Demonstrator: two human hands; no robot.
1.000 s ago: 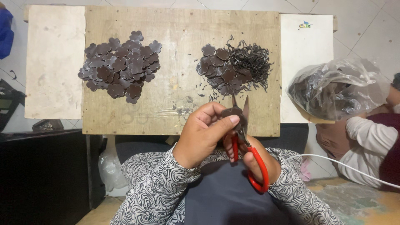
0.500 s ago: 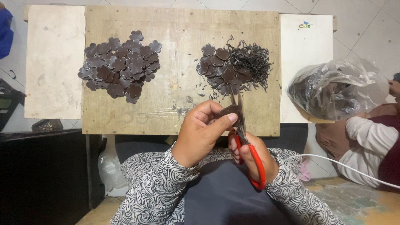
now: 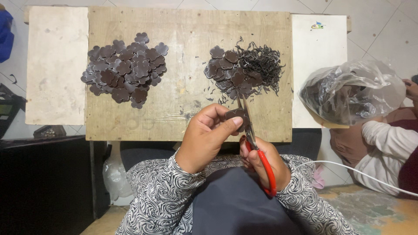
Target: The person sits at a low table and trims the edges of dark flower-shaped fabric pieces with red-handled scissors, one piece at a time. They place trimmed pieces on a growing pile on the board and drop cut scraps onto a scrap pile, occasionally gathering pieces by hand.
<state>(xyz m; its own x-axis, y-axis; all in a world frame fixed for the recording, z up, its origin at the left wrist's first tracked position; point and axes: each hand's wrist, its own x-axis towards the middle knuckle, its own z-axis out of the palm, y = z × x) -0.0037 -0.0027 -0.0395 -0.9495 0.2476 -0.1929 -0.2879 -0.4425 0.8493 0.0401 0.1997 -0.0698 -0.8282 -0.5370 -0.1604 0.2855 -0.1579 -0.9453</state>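
My left hand (image 3: 208, 137) pinches a small dark brown flower-shaped piece (image 3: 235, 114) between thumb and fingers. My right hand (image 3: 263, 159) grips red-handled scissors (image 3: 257, 146), whose blades reach up along the right side of that piece. Both hands hover over the near edge of a wooden board (image 3: 183, 104). On the board, a heap of dark flower-shaped cutouts (image 3: 126, 69) lies at the left. A second, smaller heap (image 3: 228, 72) lies at the right, mixed with thin curly trimmings (image 3: 261, 65).
A pale slab (image 3: 56, 65) lies left of the board and a white one (image 3: 318, 69) right of it. Another person at the right, in a white sleeve (image 3: 387, 148), holds a clear plastic bag of dark pieces (image 3: 348, 91). A white cable (image 3: 361, 174) runs past my right arm.
The scissors' handles have come closer together and the blades have moved along the piece. My left hand has turned the piece slightly. The piles have not moved.
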